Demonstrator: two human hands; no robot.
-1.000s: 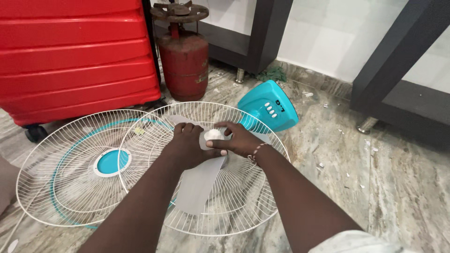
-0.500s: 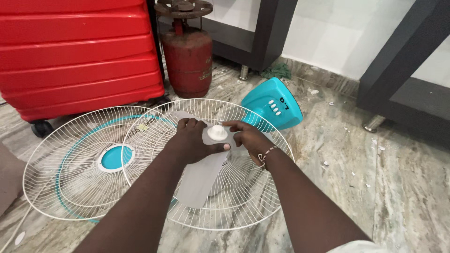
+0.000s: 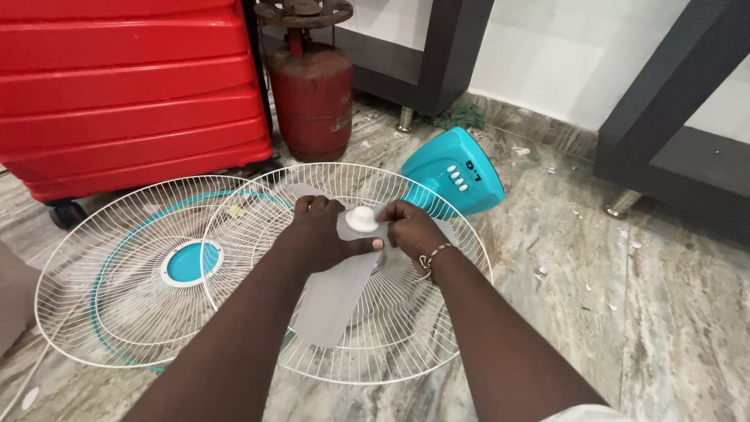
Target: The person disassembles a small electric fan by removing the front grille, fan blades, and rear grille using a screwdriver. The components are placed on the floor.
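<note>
At the far left lies a round white wire fan guard with a teal centre disc (image 3: pixel 190 262), flat on the mottled grey-brown stone floor (image 3: pixel 664 297), and it is overlapped at its right side by a second round white wire guard (image 3: pixel 437 328) which cradles the grey translucent plastic fan blade (image 3: pixel 332 297). The left hand (image 3: pixel 316 234) presses down on the blade's hub, fingers together and curled over it, thumb stretched toward the small white round plastic cap (image 3: pixel 362 219) at the hub's centre. The right hand (image 3: pixel 414 229) sits just beside that cap on its right, fingers bent and drawn close together at the cap's edge; whether they truly pinch it I cannot tell, since the knuckles hide the tips. As a judgement, the weak point is the blade: if the left hand's hold slackens, the blade could turn with the cap, and a hard press could flex the thin plastic against the wires. The cap is small and smooth and looks liable to slip from fingertips. Behind stand a ribbed red hard-shell suitcase (image 3: pixel 125 94) and a rusty red gas cylinder with a burner on top (image 3: pixel 312 94); to the right lies the teal fan base with white buttons (image 3: pixel 457 176).
</note>
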